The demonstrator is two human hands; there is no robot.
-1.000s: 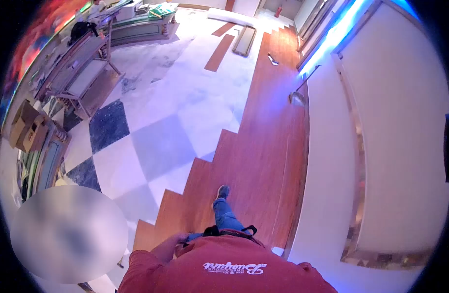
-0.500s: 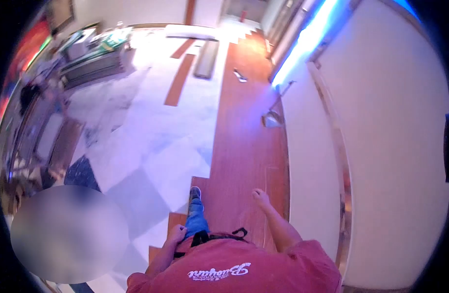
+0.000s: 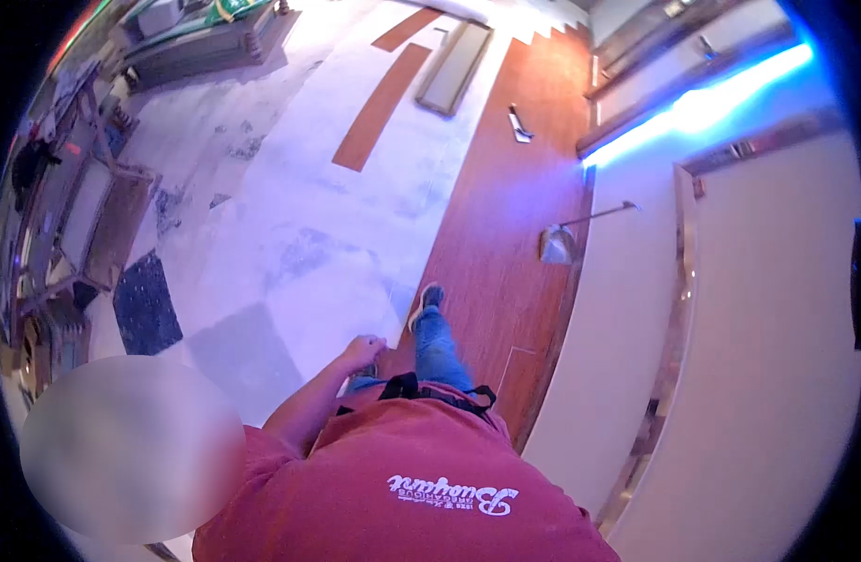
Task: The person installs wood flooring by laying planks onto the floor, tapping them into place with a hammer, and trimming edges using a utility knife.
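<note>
My left hand [image 3: 365, 352] swings in front of my body at the lower middle, fingers loosely curled and nothing visible in them. Beneath it are my shoe and the stepped edge of the reddish-brown plank floor [image 3: 491, 225]. My right hand is out of view. One of my legs, in blue jeans [image 3: 440, 347], steps forward on the planks. Ahead, a long-handled dustpan [image 3: 557, 245] stands by the right wall. Farther off, a small dark and white object [image 3: 518, 125] lies on the planks; its kind is unclear.
Two loose planks [image 3: 382, 108] [image 3: 407, 30] and a long framed panel [image 3: 456, 67] lie on the pale old floor [image 3: 290, 178]. Furniture [image 3: 196, 56] stands at the far left, with wooden frames [image 3: 117, 229] nearer. A wall [image 3: 627, 309] with a blue-white light strip [image 3: 702, 103] runs along the right.
I have walked forward, so the dustpan and loose planks are closer. My view has turned left. My left hand has swung forward, and my right hand has left the view.
</note>
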